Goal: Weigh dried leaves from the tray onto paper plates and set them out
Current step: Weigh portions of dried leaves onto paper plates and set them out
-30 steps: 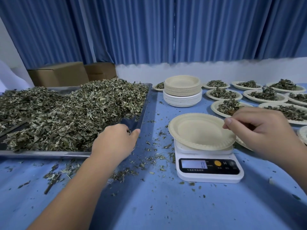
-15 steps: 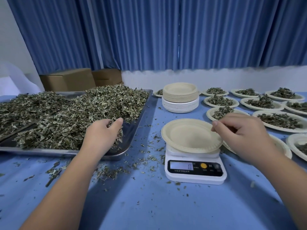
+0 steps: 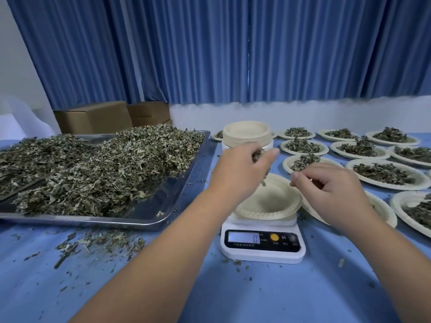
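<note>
A metal tray [image 3: 149, 220] on the left holds a big heap of dried leaves [image 3: 112, 169]. A white digital scale [image 3: 262, 244] stands in front of me with an empty paper plate [image 3: 270, 201] on it; its display reads 0. My left hand [image 3: 240, 171] hovers over the plate's left side, closed around a handful of dried leaves, some of them dangling below the fingers. My right hand [image 3: 331, 194] hangs over the plate's right rim, fingers loosely curled with thumb and forefinger pinched; whether it touches the rim is unclear.
A stack of empty paper plates [image 3: 247, 134] stands behind the scale. Several plates with leaf portions [image 3: 384, 173] cover the table's right side. Loose leaf scraps [image 3: 98, 243] litter the blue tablecloth in front of the tray. Cardboard boxes [image 3: 93, 117] sit behind the tray.
My left hand left the tray with a handful of leaves and moved right, over the plate on the scale. My right hand stayed at the plate's right rim.
</note>
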{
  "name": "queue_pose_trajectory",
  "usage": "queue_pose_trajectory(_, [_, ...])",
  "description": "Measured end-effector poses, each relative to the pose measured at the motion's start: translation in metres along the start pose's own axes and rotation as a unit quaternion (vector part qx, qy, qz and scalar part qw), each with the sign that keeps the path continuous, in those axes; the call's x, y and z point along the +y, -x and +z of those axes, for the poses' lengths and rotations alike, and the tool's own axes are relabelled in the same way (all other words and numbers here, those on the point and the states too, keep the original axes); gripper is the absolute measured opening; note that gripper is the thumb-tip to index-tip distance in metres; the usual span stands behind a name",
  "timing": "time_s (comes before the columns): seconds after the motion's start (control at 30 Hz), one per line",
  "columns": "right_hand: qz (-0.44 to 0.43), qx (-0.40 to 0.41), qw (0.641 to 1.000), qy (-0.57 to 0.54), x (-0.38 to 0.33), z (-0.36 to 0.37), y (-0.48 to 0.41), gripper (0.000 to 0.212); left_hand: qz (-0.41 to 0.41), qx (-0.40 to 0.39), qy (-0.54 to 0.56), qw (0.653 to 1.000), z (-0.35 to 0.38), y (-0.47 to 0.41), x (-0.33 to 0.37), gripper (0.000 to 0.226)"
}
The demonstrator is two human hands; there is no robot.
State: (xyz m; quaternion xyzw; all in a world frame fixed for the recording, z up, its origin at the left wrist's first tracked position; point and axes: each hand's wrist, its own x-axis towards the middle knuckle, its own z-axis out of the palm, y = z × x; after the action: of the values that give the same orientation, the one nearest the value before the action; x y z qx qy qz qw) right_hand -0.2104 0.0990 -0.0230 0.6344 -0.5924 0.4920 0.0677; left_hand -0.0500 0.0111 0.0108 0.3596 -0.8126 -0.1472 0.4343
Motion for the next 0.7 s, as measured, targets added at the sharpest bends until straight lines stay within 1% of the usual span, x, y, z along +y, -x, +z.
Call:
queue_pose_trajectory(0.07, [-0.008, 0.004, 1.0, 0.004, 0.002, 0.0, 0.0, 0.024, 0.002, -0.051, -0.037, 0.998, 0.014, -0.002, 0.0, 0.044])
queue_pose_trajectory(0.17, [-0.017, 0.009, 1.0, 0.016, 0.005, 0.0, -0.001, 0.025, -0.013, -0.173, -0.01, 0.985, 0.019, 0.001, -0.009, 0.044])
queue_pose_trajectory(0.2, [-0.016, 0.011, 1.0, 0.015, 0.006, 0.0, -0.001, 0.024, -0.014, -0.2, 0.001, 0.98, 0.018, 0.003, -0.012, 0.047])
queue_pose_trajectory(0.27, [-0.014, 0.013, 1.0, 0.009, 0.007, 0.0, -0.001, 0.024, -0.002, -0.223, -0.001, 0.975, 0.015, 0.009, -0.017, 0.054])
queue_pose_trajectory(0.37, [-0.012, 0.005, 1.0, 0.014, 0.007, 0.001, -0.001, 0.025, 0.018, -0.211, -0.002, 0.977, 0.008, 0.017, -0.023, 0.058])
queue_pose_trajectory(0.5, [-0.007, -0.007, 1.0, 0.009, 0.002, 0.003, 0.003, 0.024, 0.009, -0.157, 0.003, 0.988, -0.011, 0.025, -0.034, 0.05])
queue_pose_trajectory(0.6, [-0.005, -0.003, 1.0, 0.001, -0.002, 0.003, 0.004, 0.026, -0.015, -0.112, -0.057, 0.992, -0.035, 0.03, -0.053, 0.036])
queue_pose_trajectory(0.7, [-0.006, -0.006, 1.0, 0.005, -0.004, 0.005, 0.004, 0.026, -0.07, -0.083, -0.139, 0.984, -0.06, 0.038, -0.079, 0.028])
